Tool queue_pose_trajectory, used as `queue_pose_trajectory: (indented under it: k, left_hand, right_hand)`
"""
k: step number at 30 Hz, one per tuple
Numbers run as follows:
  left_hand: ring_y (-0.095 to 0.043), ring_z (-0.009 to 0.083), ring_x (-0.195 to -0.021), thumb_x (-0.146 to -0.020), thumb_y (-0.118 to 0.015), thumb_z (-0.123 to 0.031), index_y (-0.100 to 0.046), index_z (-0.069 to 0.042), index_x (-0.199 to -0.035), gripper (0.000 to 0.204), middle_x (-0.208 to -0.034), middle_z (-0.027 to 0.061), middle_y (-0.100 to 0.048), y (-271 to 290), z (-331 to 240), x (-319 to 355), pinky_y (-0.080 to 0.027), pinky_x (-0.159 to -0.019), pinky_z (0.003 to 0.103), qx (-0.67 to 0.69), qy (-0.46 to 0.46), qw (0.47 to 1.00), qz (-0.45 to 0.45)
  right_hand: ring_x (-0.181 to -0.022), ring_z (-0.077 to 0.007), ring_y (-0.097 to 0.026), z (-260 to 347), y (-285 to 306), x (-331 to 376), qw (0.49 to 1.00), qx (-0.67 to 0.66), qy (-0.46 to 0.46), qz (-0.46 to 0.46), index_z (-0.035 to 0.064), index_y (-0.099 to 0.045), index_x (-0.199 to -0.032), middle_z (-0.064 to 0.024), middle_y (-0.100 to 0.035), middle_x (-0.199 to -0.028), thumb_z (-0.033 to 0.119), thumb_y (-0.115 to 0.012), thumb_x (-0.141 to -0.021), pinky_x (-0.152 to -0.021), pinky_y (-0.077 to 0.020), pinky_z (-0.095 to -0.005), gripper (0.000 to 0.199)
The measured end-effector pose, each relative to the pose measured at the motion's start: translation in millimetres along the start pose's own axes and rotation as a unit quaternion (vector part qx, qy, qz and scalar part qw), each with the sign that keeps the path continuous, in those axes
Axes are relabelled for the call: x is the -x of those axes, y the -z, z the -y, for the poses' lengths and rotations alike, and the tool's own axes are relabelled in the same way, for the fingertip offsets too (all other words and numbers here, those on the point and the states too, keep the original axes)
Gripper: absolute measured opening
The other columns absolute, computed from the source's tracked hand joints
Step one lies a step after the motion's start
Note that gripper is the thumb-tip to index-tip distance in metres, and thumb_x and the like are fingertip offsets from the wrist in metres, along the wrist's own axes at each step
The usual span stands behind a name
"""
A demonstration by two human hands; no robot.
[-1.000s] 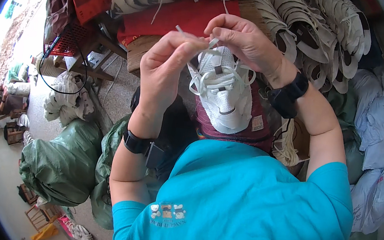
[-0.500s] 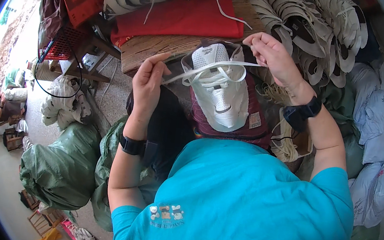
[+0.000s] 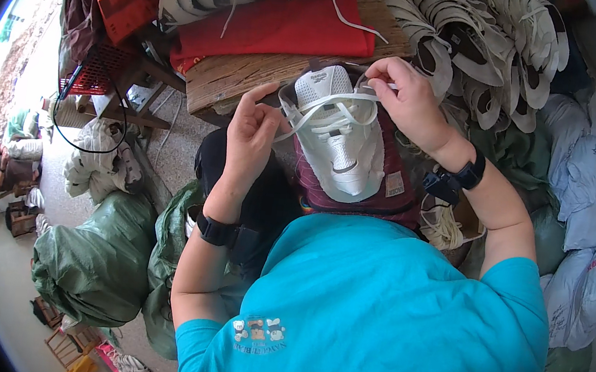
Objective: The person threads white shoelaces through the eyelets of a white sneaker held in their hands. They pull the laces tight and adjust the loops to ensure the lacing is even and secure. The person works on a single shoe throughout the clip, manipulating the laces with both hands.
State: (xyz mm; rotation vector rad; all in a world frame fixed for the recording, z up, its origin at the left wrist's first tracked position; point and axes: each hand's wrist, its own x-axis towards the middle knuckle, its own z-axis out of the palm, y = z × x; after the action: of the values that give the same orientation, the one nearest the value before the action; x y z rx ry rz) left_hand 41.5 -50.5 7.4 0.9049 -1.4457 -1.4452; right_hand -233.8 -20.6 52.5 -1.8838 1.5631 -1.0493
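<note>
A white shoe upper [image 3: 337,135] lies on a dark red cloth [image 3: 378,188] over my lap, toe toward me. A white lace [image 3: 321,108] runs across it from side to side. My left hand [image 3: 248,136] pinches the lace's left end beside the upper. Over the upper's far right edge, my right hand [image 3: 407,99] grips the other end. Both wrists carry black bands.
A wooden bench [image 3: 229,79] with a red cushion [image 3: 272,29] stands ahead, and stacks of white shoe uppers [image 3: 476,37] fill the top and right. Green sacks [image 3: 95,258] lie on the floor at left. White and pale bags [image 3: 588,219] are piled at right.
Both hands have come down from a raised position and moved apart, drawing the lace out sideways across the upper. The upper now lies lower, flat on my lap.
</note>
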Motion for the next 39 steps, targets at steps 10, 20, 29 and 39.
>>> queue_pose_trajectory:
  k: [10, 20, 29, 39]
  left_hand:
    - [-0.054, 0.0036, -0.072, -0.097, -0.053, 0.001, -0.053, -0.005, -0.142, 0.045, -0.077, -0.0036, -0.056, -4, -1, -9, -0.045, -0.068, 0.018, -0.046, 0.034, 0.998, 0.003]
    - [-0.061, 0.0148, -0.059, -0.093, -0.057, -0.006, -0.065, -0.011, -0.125, 0.034, -0.068, 0.0077, -0.062, -3, -24, -19, -0.049, -0.060, 0.029, -0.281, 0.027, 0.958, 0.050]
    - [-0.064, 0.0336, -0.065, -0.093, -0.055, -0.008, -0.061, -0.014, -0.123, 0.031, -0.071, 0.0149, -0.063, -14, -25, -21, -0.050, -0.063, 0.041, -0.318, 0.045, 0.947, 0.029]
    - [-0.058, 0.0075, -0.079, -0.096, -0.058, -0.001, -0.054, -0.002, -0.132, 0.036, -0.089, 0.0007, -0.063, 26, -21, -28, -0.048, -0.073, 0.025, -0.119, 0.063, 0.974, 0.185]
  right_hand:
    - [-0.091, -0.0349, -0.060, 8, -8, -3, 0.939, 0.260, 0.221, -0.044, -0.0004, -0.052, -0.105, -0.0164, -0.059, -0.095, -0.004, -0.059, -0.086, -0.082, -0.0499, -0.0419, 0.021]
    - [-0.088, -0.0333, -0.065, -3, -17, 1, 0.998, -0.038, -0.011, -0.057, 0.0014, -0.053, -0.109, -0.0165, -0.064, -0.099, 0.007, -0.060, -0.095, -0.077, -0.0524, -0.0395, 0.017]
    - [-0.084, -0.0264, -0.063, -9, -21, 2, 0.985, 0.086, 0.122, -0.087, 0.0016, -0.052, -0.106, -0.0124, -0.061, -0.094, 0.000, -0.060, -0.094, -0.075, -0.0509, -0.0352, 0.015]
    - [-0.092, -0.0284, -0.063, -11, -17, -2, 0.998, -0.040, 0.045, -0.011, 0.0017, -0.058, -0.105, -0.0125, -0.058, -0.099, 0.009, -0.066, -0.089, -0.082, -0.0521, -0.0358, 0.019]
